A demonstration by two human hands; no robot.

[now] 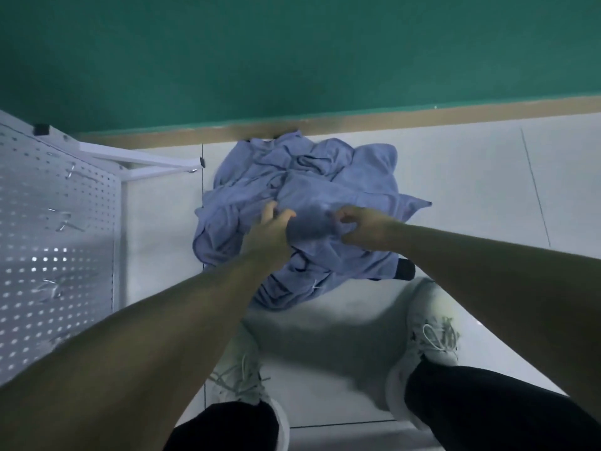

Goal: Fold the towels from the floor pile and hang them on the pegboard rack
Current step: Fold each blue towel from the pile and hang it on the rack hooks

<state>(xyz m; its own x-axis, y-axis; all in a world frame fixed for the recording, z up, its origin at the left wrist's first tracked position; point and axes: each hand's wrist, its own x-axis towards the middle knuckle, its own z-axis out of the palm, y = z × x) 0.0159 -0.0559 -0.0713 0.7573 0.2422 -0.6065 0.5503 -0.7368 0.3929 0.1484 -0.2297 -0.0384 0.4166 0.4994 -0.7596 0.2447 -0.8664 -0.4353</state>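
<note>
The person's bare, sleeveless forearms (182,323) end in bare hands, with dark black trousers (481,408) and pale grey-white lace-up sneakers (429,323) with light laces below.

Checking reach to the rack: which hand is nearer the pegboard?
Left. The left hand grips the towel pile on the side toward the pegboard; the right hand grips farther away.

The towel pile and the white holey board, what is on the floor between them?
Only bare pale floor lies between the towel pile and the pegboard rack, as the head view shows; the rack's white foot reaches toward the pile.
</note>
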